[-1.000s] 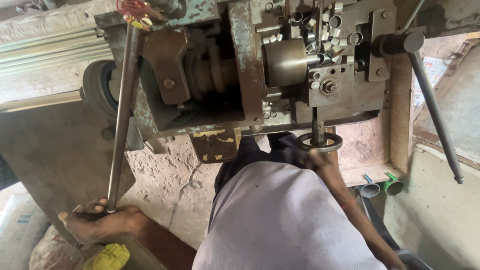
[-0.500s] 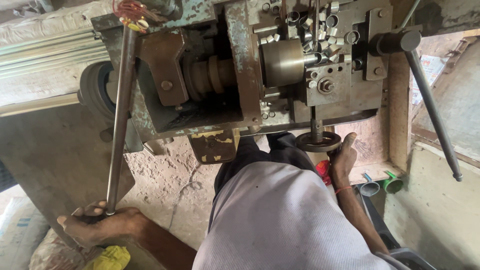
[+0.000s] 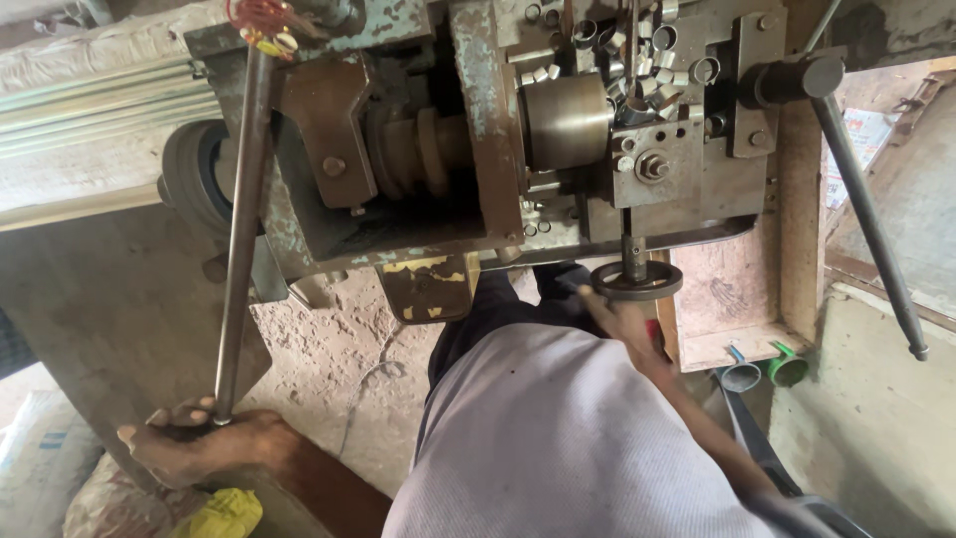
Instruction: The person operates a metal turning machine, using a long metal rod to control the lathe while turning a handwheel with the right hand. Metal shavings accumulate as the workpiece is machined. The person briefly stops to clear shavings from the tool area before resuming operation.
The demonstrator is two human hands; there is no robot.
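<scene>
A person's left hand (image 3: 194, 443) grips the lower end of a long steel lever (image 3: 242, 214), fingers (image 3: 174, 413) wrapped around the bar, which rises to the top of a worn, paint-chipped metal machine (image 3: 478, 130). The right hand (image 3: 622, 319), blurred, reaches up to a small round handwheel (image 3: 637, 281) under the machine's right side; whether its fingers close on the rim cannot be told. Short metal rings (image 3: 647, 55) lie heaped above the brass-coloured drum (image 3: 566, 120).
</scene>
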